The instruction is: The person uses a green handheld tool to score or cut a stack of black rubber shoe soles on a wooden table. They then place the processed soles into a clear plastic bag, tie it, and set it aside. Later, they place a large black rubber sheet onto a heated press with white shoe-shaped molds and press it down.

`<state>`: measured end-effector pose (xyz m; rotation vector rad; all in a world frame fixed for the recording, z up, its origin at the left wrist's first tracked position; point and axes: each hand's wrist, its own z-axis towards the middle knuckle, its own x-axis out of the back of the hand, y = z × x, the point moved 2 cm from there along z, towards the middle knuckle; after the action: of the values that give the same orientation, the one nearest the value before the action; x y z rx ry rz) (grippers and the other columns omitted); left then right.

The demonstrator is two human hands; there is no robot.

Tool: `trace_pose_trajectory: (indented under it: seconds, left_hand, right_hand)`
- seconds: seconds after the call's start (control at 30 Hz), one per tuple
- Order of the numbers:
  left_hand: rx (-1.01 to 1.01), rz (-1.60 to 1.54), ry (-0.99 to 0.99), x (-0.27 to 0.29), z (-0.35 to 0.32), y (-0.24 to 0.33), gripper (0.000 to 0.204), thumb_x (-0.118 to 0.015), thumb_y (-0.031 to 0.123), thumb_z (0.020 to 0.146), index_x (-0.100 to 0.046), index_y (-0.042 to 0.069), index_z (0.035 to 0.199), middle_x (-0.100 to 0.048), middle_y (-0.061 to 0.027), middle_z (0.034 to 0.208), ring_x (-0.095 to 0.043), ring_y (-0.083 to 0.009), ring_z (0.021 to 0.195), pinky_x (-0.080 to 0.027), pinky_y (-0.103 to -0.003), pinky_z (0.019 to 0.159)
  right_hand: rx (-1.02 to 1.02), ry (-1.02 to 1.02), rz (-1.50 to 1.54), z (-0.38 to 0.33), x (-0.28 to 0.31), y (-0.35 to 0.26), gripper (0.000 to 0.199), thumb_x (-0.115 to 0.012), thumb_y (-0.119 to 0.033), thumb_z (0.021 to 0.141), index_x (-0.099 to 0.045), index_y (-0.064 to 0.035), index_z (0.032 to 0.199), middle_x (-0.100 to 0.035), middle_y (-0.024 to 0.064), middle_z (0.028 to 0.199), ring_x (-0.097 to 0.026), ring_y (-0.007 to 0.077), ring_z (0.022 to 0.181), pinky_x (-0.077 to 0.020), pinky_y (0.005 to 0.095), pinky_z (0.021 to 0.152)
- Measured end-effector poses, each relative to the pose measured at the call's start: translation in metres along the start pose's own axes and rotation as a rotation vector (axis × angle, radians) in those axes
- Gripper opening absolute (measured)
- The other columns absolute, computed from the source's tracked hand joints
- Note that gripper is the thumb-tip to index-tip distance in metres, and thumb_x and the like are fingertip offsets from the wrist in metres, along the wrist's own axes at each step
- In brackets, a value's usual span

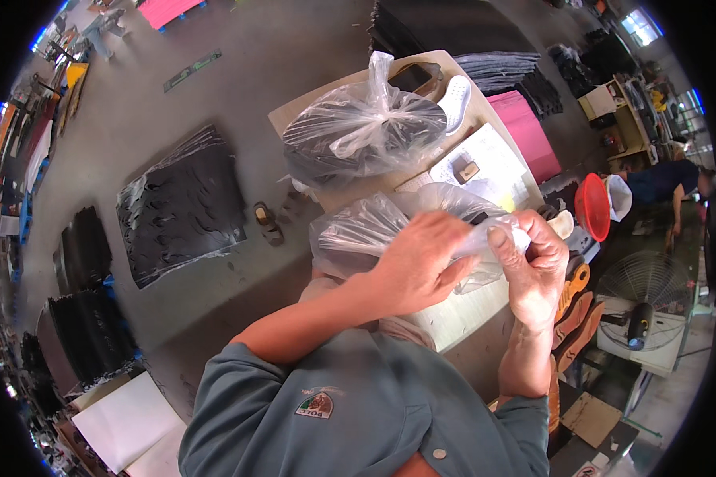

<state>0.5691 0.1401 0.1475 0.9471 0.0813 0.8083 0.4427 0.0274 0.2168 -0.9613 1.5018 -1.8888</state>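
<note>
A clear plastic bag [358, 230] lies at the near side of the table, its gathered neck drawn up to the right. My right hand [533, 266] is closed on the bunched end of that bag, pinching it between thumb and fingers. Beside the neck is my left hand [422, 262], its fingers smeared by motion and its thumb apart from them; whether it grips the film is unclear. Farther back sits a second clear plastic bag [366, 131], knotted at the top, with dark contents showing through.
The pale table [461, 318] also bears papers [485, 163] and a white perforated shoe-shaped piece [455, 103]. Right of it are a red basin [592, 208], brown sole-shaped pieces [574, 318] and a fan [643, 302]. Stacked black sheets [184, 203] lie on the left floor. Another person [668, 183] bends at far right.
</note>
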Motion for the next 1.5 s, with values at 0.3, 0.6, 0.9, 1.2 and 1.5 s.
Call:
trace_pose_trajectory:
  seconds: [0.3,0.6,0.9,1.2,1.5]
  left_hand:
    - [0.462,-0.559,0.021,-0.007,0.022,-0.047,0.018,-0.056,0.016,0.106,-0.058,-0.001,0.099,-0.066,-0.0180,0.076,-0.067,-0.0357,0.070,-0.047,-0.047,0.062]
    - [0.156,-0.284,-0.321,-0.033,-0.003,-0.040,0.052,-0.073,0.020,0.084,-0.046,-0.002,0.123,-0.068,-0.0185,0.080,-0.067,-0.0471,0.074,-0.050,-0.055,0.060]
    - [0.223,-0.234,-0.119,-0.045,-0.010,-0.038,0.023,-0.066,0.022,0.092,-0.058,0.001,0.097,-0.065,-0.0198,0.073,-0.065,-0.0454,0.069,-0.049,-0.056,0.059]
    - [0.275,-0.168,-0.321,-0.033,-0.006,-0.036,0.019,-0.059,0.015,0.095,-0.062,-0.001,0.105,-0.069,-0.0215,0.079,-0.068,-0.0465,0.074,-0.053,-0.055,0.065]
    - [0.679,-0.743,-0.395,-0.018,-0.002,-0.061,0.031,-0.057,0.011,0.099,-0.070,-0.003,0.123,-0.077,-0.0101,0.094,-0.071,-0.0204,0.085,-0.055,-0.037,0.075]
  right_hand:
    - [0.347,-0.202,-0.894,0.013,-0.012,-0.035,0.028,-0.077,0.009,0.079,-0.069,-0.0035,0.103,-0.067,0.0104,0.084,-0.061,0.0281,0.068,-0.0486,0.0407,0.068]
    - [0.509,-0.389,-0.942,0.034,-0.048,-0.032,0.025,-0.074,0.006,0.076,-0.069,-0.0030,0.099,-0.065,0.0080,0.083,-0.061,0.0311,0.076,-0.0476,0.0449,0.078]
    - [0.517,-0.385,-1.028,0.028,-0.018,-0.028,0.047,-0.080,-0.006,0.077,-0.068,-0.0018,0.123,-0.070,0.0154,0.112,-0.066,0.0359,0.102,-0.0499,0.0485,0.092]
    - [0.011,-0.584,-0.441,0.043,0.050,0.014,0.041,-0.085,-0.003,0.082,-0.074,0.0013,0.121,-0.071,0.0118,0.107,-0.066,0.0197,0.092,-0.0513,0.0328,0.081]
    - [-0.425,-0.083,-0.204,-0.003,0.027,0.043,0.013,-0.072,0.006,0.094,-0.076,-0.0007,0.105,-0.073,0.0034,0.088,-0.068,0.0087,0.072,-0.0548,0.0246,0.065]
